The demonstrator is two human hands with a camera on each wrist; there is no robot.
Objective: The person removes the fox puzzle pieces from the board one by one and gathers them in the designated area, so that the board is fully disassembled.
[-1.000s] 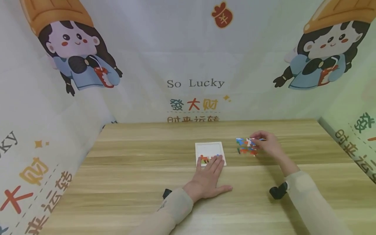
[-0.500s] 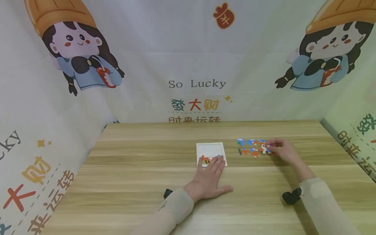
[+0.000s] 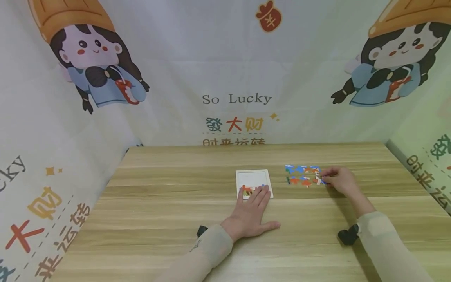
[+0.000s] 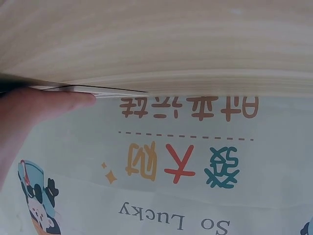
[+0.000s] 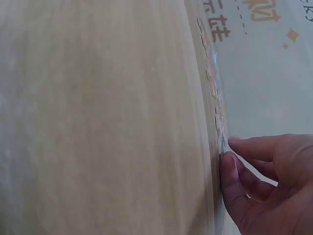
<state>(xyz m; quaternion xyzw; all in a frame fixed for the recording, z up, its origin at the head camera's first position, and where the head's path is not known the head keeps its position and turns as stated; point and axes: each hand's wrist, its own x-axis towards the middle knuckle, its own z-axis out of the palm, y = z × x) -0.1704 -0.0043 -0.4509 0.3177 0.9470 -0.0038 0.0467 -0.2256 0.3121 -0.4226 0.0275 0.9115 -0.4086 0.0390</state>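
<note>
A white puzzle frame point(image 3: 252, 174) lies on the table with a strip of picture pieces point(image 3: 248, 189) along its near side. My left hand point(image 3: 248, 217) lies flat with spread fingers, their tips over the near part of the frame and partly covering the strip. To the frame's right are several loose jigsaw pieces point(image 3: 301, 169) in two rough rows, blue, orange and white. My right hand point(image 3: 341, 181) pinches a white-and-orange puzzle piece point(image 3: 318, 179) at the right end of these rows. In the right wrist view its thumb and fingertips point(image 5: 229, 161) are low by the tabletop.
The wooden table point(image 3: 158, 219) ends at the back against a printed cloth backdrop point(image 3: 232, 70), with more cloth at both sides. Dark wrist-worn devices point(image 3: 348, 235) show beside both sleeves.
My right hand has moved right with the puzzle piece, from above the loose pieces to the right end of the rows, and has hardly shifted since. The left hand has stayed on the frame.
</note>
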